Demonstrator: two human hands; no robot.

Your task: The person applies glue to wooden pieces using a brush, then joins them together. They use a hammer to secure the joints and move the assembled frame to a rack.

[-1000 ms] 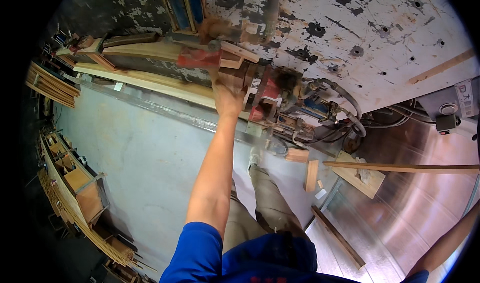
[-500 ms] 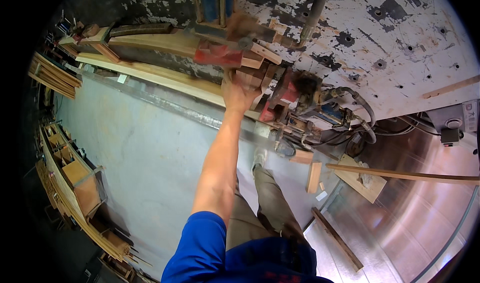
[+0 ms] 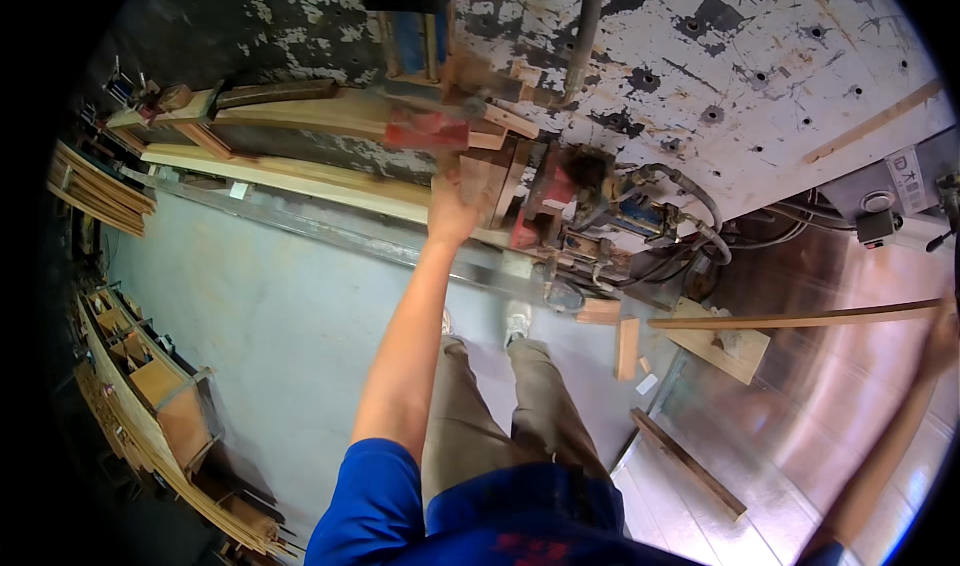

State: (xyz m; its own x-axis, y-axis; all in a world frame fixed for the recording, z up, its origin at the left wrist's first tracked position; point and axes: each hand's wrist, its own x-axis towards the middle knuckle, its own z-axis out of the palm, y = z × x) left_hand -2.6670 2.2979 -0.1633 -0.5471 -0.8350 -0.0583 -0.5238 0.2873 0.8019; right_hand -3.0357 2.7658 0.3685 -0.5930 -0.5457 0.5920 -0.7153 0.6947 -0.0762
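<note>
My left hand [image 3: 455, 211] reaches up to the machine bed. Its slightly blurred fingers close around a short wooden block [image 3: 482, 174]. Just beyond is a red clamp head [image 3: 428, 129], blurred, below a blue cylinder [image 3: 408, 44]. A second red clamp part [image 3: 537, 201] stands to the right of the block. Long pale boards [image 3: 300, 180] run left along the bed, and a curved wooden piece [image 3: 310, 109] lies behind them. My right hand [image 3: 938, 341] is at the far right, by the end of a long thin wood strip [image 3: 800, 318]; its fingers are indistinct.
Hoses [image 3: 690, 191] and a grey control box [image 3: 890, 196] with a button are to the right. Wood offcuts [image 3: 627, 348] and a dark wood strip [image 3: 690, 464] lie on the floor. Curved wooden parts [image 3: 165, 396] are stacked at left. A metal rail [image 3: 330, 228] edges the bed.
My right arm has come into view at the right edge. The view has shifted, and my left hand remains at the block beside the red clamps.
</note>
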